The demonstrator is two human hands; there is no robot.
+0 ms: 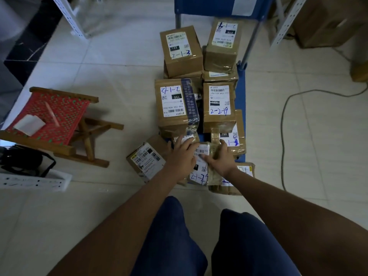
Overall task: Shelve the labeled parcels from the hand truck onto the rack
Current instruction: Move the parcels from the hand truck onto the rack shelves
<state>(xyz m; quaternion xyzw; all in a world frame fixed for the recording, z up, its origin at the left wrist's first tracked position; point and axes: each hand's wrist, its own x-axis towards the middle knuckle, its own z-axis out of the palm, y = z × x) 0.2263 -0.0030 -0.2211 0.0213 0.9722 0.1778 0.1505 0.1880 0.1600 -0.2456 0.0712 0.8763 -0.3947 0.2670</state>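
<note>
Brown cardboard parcels (180, 50), matt, bound in glossy clear tape that wrinkles and catches light. White paper labels (173, 101) with printed barcodes and blue pen marks. Blue painted metal hand truck (241, 92), smooth. Pale floor tiles (111, 56), polished, faintly reflective. Folding stool (53, 124) of plain wood with a woven red and green seat. White perforated metal rack post (68, 16).

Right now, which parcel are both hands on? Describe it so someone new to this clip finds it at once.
Start at the blue hand truck stacked with brown parcels. At its near end, closest to the person, the left hand and right hand rest on a small taped parcel. Its white label bears blue handwriting and lies between the hands, unlike the tilted parcel to its left, which shows no handwriting.
</note>
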